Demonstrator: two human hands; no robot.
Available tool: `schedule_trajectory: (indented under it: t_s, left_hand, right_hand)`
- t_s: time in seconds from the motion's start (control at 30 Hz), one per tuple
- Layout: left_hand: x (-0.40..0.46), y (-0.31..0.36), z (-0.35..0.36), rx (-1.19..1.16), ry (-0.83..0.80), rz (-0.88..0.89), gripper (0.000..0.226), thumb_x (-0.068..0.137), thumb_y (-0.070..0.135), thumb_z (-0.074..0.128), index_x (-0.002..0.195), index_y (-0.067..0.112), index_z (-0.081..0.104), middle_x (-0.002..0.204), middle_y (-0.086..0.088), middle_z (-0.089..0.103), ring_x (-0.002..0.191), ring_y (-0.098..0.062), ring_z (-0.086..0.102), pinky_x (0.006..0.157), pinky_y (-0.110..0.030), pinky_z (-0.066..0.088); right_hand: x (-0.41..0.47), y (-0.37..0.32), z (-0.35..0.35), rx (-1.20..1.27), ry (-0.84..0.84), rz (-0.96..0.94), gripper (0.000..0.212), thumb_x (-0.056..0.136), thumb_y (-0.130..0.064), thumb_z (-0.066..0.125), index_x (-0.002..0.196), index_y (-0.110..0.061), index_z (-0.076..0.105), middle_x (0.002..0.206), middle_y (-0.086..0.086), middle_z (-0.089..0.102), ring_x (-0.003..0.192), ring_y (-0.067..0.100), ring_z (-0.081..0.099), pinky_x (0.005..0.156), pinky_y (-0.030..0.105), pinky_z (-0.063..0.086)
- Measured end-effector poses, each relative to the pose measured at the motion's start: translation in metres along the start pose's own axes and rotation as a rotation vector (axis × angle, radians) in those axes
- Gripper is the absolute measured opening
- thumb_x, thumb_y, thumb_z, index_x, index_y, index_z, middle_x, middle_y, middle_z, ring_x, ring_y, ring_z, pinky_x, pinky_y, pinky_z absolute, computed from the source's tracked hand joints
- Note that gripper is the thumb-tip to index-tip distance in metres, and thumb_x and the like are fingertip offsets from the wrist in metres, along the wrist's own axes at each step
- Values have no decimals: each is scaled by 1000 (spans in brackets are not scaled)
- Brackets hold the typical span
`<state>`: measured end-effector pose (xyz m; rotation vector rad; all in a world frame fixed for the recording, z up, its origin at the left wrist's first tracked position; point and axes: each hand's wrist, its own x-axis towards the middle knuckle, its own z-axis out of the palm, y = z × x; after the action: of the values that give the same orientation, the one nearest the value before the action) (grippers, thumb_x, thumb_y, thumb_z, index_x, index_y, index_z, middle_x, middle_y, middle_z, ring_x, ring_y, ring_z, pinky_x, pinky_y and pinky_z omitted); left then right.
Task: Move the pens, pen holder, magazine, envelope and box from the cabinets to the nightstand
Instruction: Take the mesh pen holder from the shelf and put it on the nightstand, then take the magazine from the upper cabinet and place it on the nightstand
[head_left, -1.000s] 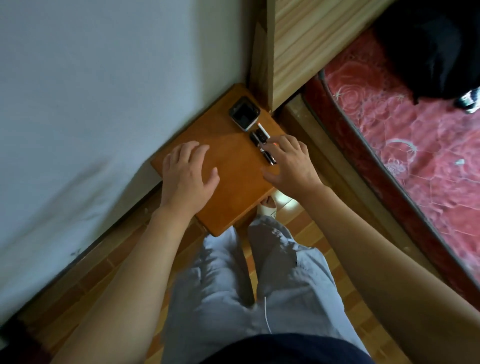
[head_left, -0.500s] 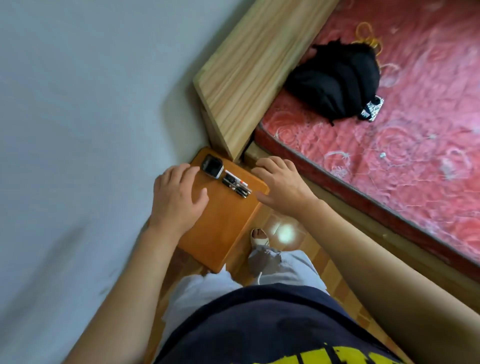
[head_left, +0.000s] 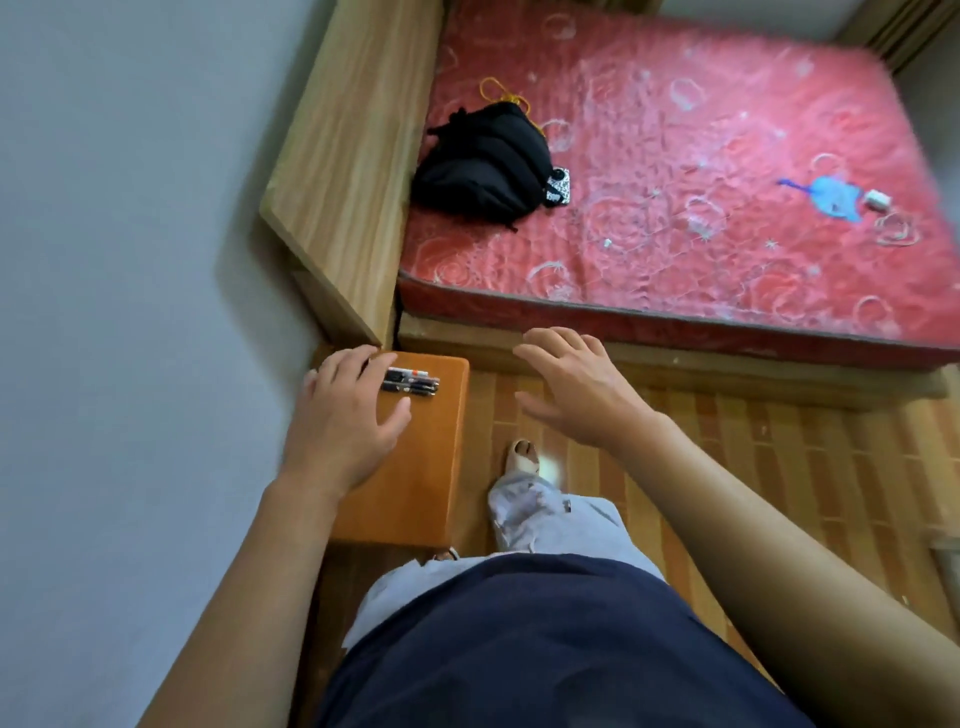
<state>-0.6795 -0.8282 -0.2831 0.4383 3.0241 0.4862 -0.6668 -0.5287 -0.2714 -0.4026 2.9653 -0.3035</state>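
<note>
Head view: right hand (head_left: 576, 387) lifting off pens (head_left: 410, 380), open, empty; left hand (head_left: 345, 415) staying flat on nightstand (head_left: 421, 467); pens delivered.

Pens (head_left: 410, 381) lie on the nightstand (head_left: 415, 467), seemingly touching left hand (head_left: 343, 421).
</note>
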Motion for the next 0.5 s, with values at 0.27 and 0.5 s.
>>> schedule_trajectory:
  t_s: [0.27, 0.5]
  left_hand:
    - [26, 92, -10, 22, -57, 356, 58, 94, 48, 60, 145, 23, 52, 149, -1, 49, 141, -23, 41, 114, -58, 37]
    - [39, 205, -3, 22, -75, 601, 58, 94, 48, 61, 146, 23, 53, 150, -1, 50, 142, -23, 40, 117, -56, 34]
  right_hand:
    - [-128, 38, -12, 8, 113, 382, 61, 93, -54, 58, 144, -21, 54, 150, 1, 49, 141, 24, 42, 114, 49, 37]
    - [-232, 84, -32, 38, 224, 665, 68, 92, -61, 43, 147, -22, 53, 152, 1, 50, 142, 22, 42, 113, 46, 38]
